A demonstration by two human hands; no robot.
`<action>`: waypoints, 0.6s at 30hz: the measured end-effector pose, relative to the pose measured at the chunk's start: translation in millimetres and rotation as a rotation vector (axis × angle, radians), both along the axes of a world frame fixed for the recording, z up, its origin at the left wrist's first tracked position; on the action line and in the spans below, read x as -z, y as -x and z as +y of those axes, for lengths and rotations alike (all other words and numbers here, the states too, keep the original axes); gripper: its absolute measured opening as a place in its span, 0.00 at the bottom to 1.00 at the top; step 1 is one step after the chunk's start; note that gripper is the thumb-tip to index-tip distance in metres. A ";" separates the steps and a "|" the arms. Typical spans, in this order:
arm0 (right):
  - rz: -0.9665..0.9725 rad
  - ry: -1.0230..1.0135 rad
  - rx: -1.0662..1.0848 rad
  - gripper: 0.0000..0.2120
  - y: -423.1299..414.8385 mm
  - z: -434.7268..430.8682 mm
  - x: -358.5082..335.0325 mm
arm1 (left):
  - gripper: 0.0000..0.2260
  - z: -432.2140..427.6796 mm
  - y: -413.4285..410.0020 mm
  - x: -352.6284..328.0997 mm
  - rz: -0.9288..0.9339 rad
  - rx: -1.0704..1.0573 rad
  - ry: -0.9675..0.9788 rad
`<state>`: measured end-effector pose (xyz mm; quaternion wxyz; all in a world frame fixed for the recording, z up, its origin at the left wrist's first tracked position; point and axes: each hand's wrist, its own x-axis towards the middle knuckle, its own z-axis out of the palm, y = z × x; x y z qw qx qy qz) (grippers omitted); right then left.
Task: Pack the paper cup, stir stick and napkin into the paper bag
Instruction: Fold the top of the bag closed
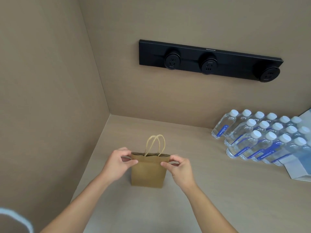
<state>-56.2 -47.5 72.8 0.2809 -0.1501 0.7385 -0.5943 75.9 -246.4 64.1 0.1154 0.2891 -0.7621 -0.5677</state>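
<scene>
Standing upright, the light, easily creased kraft paper bag (148,172) is pinched at its top corners by the left hand (116,163) and right hand (180,169); the stiffer rim is judged the best hold.

Paper bag (148,172): plain kraft brown, no print; twisted handles (155,145) a lighter tan. Tabletop (210,190): flat beige, faint grain, same tone as walls (50,81). Socket strip (210,60): matte black, three round black outlets, small pale lettering near top edge. Water bottles (262,137): clear, white caps, blue labels with white text. Box (301,172) at right edge: white with light blue. Blurred white-blue arc (16,217) bottom left, can't tell what it is.
</scene>
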 end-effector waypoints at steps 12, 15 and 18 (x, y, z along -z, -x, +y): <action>0.094 -0.038 0.021 0.21 4.9 -1.7 18.7 | 0.16 12.2 -0.5 8.3 0.019 -0.025 0.225; 0.086 -0.053 0.001 0.17 4.3 -5.2 15.3 | 0.19 10.8 -3.1 5.4 -0.001 0.032 0.390; 0.155 -0.134 -0.056 0.10 2.4 -7.8 15.7 | 0.20 13.2 -5.4 3.1 -0.033 0.089 0.450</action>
